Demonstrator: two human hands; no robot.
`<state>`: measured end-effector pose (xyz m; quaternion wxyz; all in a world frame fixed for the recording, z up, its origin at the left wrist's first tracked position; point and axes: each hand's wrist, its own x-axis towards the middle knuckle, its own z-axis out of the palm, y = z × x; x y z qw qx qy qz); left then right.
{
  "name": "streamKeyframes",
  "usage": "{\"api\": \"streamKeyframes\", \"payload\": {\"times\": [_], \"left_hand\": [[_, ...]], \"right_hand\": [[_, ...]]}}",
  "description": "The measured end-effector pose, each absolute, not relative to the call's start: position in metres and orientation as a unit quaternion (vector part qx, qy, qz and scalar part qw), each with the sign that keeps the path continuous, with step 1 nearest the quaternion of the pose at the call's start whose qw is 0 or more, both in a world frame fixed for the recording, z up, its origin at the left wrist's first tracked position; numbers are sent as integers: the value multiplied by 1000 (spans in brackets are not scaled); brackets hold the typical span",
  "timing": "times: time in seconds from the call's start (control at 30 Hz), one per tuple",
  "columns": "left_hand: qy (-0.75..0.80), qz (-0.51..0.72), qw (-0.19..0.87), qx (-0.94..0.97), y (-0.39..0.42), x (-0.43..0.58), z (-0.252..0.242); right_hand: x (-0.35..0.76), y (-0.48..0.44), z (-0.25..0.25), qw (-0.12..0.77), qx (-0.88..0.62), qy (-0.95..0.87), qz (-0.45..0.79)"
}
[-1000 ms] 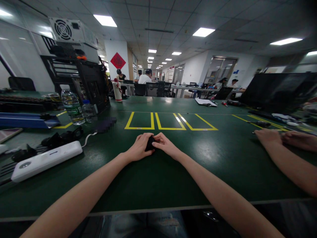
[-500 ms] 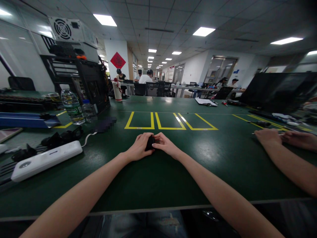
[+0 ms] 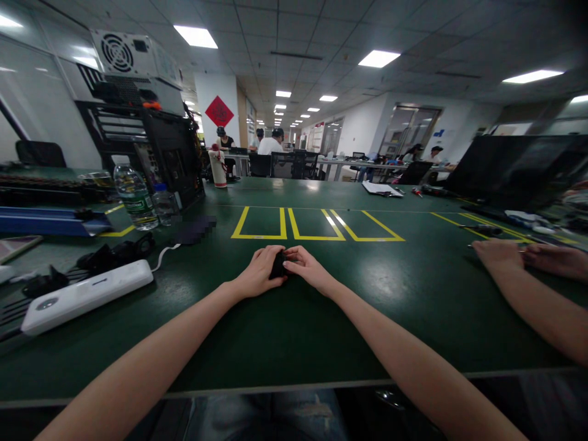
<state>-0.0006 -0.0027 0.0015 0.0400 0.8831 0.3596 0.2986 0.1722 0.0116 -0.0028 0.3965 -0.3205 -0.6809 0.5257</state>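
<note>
A small black object (image 3: 278, 266) is between my hands, low over the green table; its kind I cannot make out, as fingers cover much of it. My left hand (image 3: 261, 271) is closed round its left side, thumb at the near edge and fingers over the top. From the right, my right hand (image 3: 307, 269) grips it with bent fingers and thumb. Just beyond my hands, yellow tape (image 3: 316, 237) marks open-sided boxes on the green table (image 3: 321, 343).
To the left lie a white power strip (image 3: 87, 297), black cables (image 3: 110, 257) and a water bottle (image 3: 133, 196), with an opened computer case (image 3: 169, 159) behind. A co-worker's hands (image 3: 500, 254) work at the right. Farther back are a cup (image 3: 218, 168) and papers (image 3: 381, 188).
Almost nothing differs. My hands stay in place round the black object, with only a very slight shift of the right fingers.
</note>
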Motion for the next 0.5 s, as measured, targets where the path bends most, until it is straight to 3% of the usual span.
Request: {"api": "streamKeyframes", "payload": {"times": [0.5], "left_hand": [[361,297,46,883,-4,-1,3]], "right_hand": [[173,4,5,395,-291,-683,541]]}}
